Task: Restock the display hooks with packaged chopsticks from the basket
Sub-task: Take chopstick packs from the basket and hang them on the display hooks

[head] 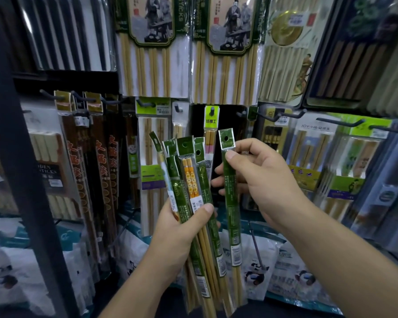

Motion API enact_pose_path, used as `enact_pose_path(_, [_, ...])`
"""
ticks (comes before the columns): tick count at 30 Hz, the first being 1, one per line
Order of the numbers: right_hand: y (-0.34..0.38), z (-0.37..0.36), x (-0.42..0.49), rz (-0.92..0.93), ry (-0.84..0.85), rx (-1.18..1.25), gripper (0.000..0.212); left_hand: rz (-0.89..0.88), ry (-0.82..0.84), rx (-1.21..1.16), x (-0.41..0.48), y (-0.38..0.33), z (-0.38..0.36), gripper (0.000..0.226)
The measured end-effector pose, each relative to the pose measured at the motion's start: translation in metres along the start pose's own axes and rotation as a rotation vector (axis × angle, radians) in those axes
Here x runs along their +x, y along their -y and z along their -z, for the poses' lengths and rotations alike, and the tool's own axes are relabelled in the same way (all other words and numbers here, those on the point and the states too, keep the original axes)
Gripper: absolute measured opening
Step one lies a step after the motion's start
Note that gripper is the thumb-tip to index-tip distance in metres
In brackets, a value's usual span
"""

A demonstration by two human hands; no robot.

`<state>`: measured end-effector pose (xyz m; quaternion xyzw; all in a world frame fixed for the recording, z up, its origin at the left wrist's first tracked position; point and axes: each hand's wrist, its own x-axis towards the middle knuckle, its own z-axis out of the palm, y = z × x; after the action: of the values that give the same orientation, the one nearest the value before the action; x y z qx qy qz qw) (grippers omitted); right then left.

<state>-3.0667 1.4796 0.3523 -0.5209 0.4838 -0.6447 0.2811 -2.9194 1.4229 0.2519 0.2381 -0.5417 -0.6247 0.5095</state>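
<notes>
My left hand (182,228) grips a fanned bundle of chopstick packs (190,180), mostly green-sleeved, one with an orange pattern. My right hand (260,177) pinches a single green chopstick pack (231,203) near its top, thumb just under the header with its hang hole (226,138). That pack stands upright, a little right of the bundle and apart from it. Behind it a short dark display hook (211,111) carries a yellow-green labelled pack. No basket is in view.
The wall holds several hooks with hanging chopstick packs: brown ones (97,161) at left, pale bamboo ones (313,157) at right, large sets (152,53) above. A dark shelf post (16,157) stands at left. White bagged goods (32,271) lie below.
</notes>
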Motion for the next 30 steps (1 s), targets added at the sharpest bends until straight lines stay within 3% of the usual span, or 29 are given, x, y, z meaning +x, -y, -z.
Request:
enact_pose_path(5, [0.014, 0.002, 0.008, 0.069, -0.146, 0.008, 0.016, -0.009, -0.023, -0.003, 0.0, 0.003, 0.001, 0.04])
enact_pose_path(10, [0.021, 0.002, 0.023, 0.078, -0.261, -0.009, 0.019, 0.0, -0.006, 0.014, 0.002, 0.005, 0.003, 0.029])
enact_pose_path(15, [0.018, 0.0, 0.034, 0.046, -0.322, -0.032, 0.022, -0.002, -0.013, 0.026, 0.002, 0.006, 0.003, 0.054])
enact_pose_path(30, [0.017, -0.007, 0.036, 0.084, -0.407, -0.085, 0.025, 0.022, -0.026, 0.099, 0.001, 0.007, 0.005, 0.05])
